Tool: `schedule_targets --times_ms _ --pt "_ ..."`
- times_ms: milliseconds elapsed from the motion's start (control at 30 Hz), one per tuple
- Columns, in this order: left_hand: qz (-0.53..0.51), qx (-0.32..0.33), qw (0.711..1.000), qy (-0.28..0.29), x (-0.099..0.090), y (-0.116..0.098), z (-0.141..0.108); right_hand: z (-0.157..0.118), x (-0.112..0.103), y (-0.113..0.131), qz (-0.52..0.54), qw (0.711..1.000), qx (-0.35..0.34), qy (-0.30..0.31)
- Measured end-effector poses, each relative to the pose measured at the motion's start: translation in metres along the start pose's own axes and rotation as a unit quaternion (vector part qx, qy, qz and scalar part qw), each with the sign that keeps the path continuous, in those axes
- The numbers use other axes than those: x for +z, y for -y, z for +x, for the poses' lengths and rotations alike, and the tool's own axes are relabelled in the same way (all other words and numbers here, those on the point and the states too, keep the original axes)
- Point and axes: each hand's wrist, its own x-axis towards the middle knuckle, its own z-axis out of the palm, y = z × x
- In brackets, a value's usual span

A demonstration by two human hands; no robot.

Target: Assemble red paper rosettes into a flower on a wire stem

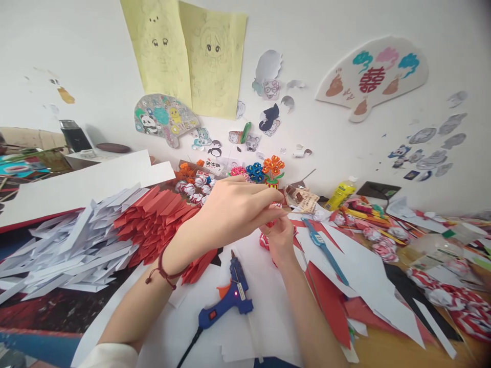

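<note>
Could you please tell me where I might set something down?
Bare white paper shows between the blue glue gun and right forearm, and between gun and left forearm. Crowded: white strips and red strips at left, red-and-white bundles at right.

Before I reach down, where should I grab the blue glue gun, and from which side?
Probably the glue gun's handle, from the near left: it slants toward that side, trailing the cable, while the nozzle points away. The indicator light is lit, so the nozzle may be hot; keep clear.
</note>
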Motion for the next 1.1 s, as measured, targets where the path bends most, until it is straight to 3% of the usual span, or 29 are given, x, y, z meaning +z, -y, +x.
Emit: schedule_targets --times_ms 767,1100 --pt "0.004 0.013 0.999 -0.038 0.003 -0.005 -0.001 -0.004 -0.002 -0.001 -0.004 1.000 0.010 -0.002" --pt "0.008 0.019 1.000 -0.013 0.001 -0.007 -0.002 -0.005 -0.005 -0.006 0.003 1.000 0.013 0.003"
